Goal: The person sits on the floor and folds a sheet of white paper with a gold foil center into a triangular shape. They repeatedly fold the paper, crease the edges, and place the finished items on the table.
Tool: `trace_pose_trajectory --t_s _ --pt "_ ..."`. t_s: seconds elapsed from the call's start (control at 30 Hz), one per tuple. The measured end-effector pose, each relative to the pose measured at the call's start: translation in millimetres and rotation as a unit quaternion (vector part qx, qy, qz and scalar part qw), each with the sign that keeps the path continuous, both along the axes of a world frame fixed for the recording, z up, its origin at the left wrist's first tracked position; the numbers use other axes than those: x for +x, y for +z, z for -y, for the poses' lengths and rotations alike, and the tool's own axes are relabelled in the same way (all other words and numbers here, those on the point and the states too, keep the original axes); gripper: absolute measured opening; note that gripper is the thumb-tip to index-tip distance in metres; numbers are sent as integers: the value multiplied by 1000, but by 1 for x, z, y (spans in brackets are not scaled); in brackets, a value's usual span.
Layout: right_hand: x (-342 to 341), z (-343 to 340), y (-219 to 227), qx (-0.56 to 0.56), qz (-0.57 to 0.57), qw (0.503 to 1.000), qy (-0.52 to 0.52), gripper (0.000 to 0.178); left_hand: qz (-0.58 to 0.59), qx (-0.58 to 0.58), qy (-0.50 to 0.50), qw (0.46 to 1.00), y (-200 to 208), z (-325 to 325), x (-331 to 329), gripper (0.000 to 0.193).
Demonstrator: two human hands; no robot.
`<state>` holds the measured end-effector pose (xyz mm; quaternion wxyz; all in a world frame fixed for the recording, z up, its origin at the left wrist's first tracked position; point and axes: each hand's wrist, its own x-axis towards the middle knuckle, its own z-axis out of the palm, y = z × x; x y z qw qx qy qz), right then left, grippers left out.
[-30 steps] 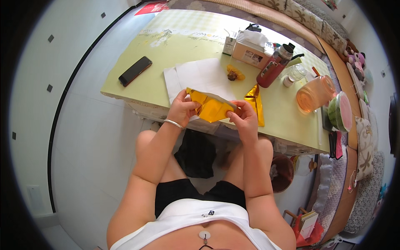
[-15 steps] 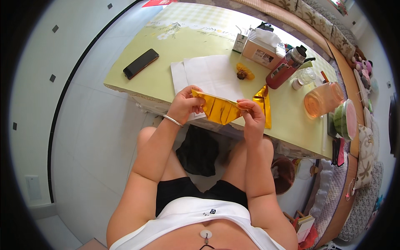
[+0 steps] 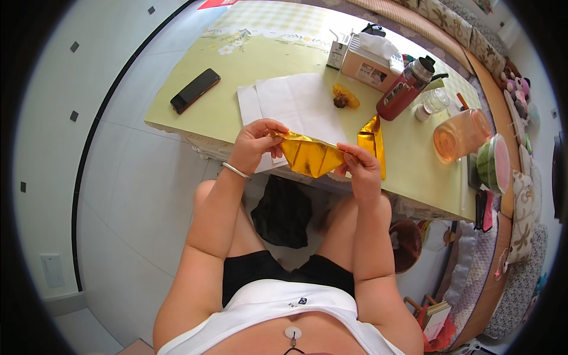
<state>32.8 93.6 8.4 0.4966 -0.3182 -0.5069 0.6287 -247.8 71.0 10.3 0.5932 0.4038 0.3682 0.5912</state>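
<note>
Between my two hands, just over the table's front edge, hangs a creased piece of shiny gold foil paper (image 3: 313, 157), folded along its length. My left hand (image 3: 258, 144) pinches its left corner between thumb and fingers. The right corner is pinched by my right hand (image 3: 361, 168) in the same way. Under and behind the foil lie white paper sheets (image 3: 299, 100). A second folded gold foil piece (image 3: 371, 142) rests on the table, a little beyond my right hand.
Toward the back right stand a tissue box (image 3: 370, 65), a red bottle (image 3: 405, 89), a pink-tinted jar (image 3: 461, 136) and a cut watermelon (image 3: 494, 164). A phone (image 3: 195, 90) lies at the left. A small yellow-brown item (image 3: 345, 96) sits behind the sheets. Below is a dark bag (image 3: 281, 210).
My hands have spread slightly apart, still pinching the foil at both ends. Its right end now shows more clearly. The whole view has shifted a little.
</note>
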Motion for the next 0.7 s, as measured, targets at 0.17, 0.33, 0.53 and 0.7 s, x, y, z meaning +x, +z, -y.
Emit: trace_pose_trajectory --t_s 0.17,0.33,0.53,0.7 --pt "7 -4 -2 28 10 998 47 31 -8 5 10 1000 -1 2 -3 19" --pt "10 -5 -3 41 -25 997 60 37 7 21 -5 1000 -4 1 -7 20" --pt "9 -4 0 57 -46 995 71 25 -6 10 15 1000 6 3 -5 9" --pt "-3 0 -8 15 -10 1000 -18 24 -108 44 67 991 1 3 4 36"
